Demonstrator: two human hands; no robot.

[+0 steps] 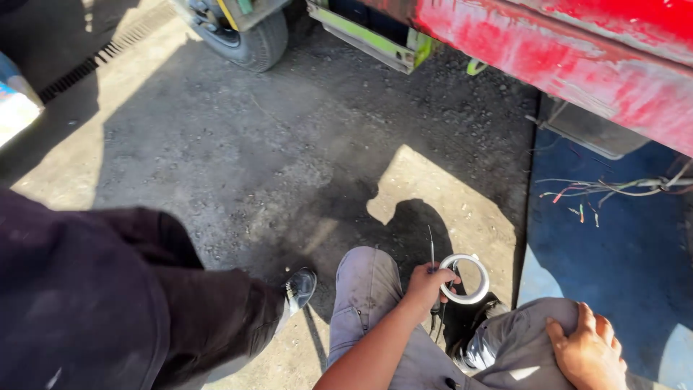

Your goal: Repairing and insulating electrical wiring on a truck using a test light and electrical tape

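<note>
My left hand (427, 287) is closed around a white ring of tape (465, 279) and a thin metal tool (431, 247) whose tip points up. It hovers over the ground between my knees, which are in grey trousers (364, 289). Resting flat on my right knee, my right hand (588, 352) has its fingers spread and holds nothing. A shiny black shoe (478, 348) shows below the tape ring.
Another person's leg in dark trousers (144, 303) and a black shoe (299, 287) stand close on the left. A red vehicle body (577, 65) spans the top right, with loose coloured wires (613, 189) hanging over a blue surface (621, 260). A tyre (249, 36) and a drain grate (94, 61) lie farther off.
</note>
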